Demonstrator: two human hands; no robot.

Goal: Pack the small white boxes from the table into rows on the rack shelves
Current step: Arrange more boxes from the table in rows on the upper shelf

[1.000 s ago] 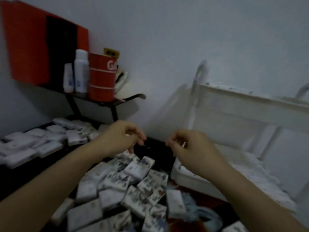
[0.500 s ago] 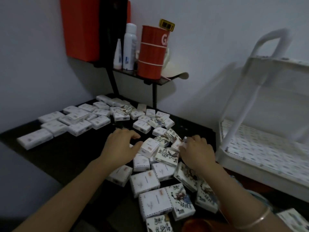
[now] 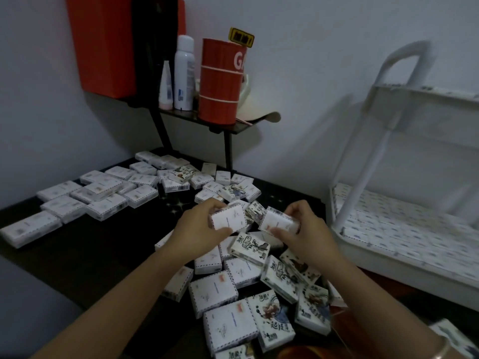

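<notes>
Many small white boxes (image 3: 215, 294) lie scattered on the dark table (image 3: 108, 244), some plain side up, some with drawings. My left hand (image 3: 199, 229) grips one plain white box (image 3: 228, 219) lifted above the pile, thumb under its near edge. My right hand (image 3: 305, 231) grips another white box (image 3: 278, 222) just to the right of it. The white rack (image 3: 363, 239) stands at the right; its lower shelf holds rows of boxes (image 3: 404, 229), and an upper shelf (image 3: 425, 94) sits above.
More boxes (image 3: 101, 195) lie in a loose group at the table's left and back. A small black wall shelf (image 3: 207, 120) at the back carries a red can (image 3: 220, 81), two white bottles (image 3: 184, 73) and a red panel (image 3: 103, 42).
Both hands dropped from mid-air onto the pile, then each lifted a white box off it. The view swung down and left towards the table.
</notes>
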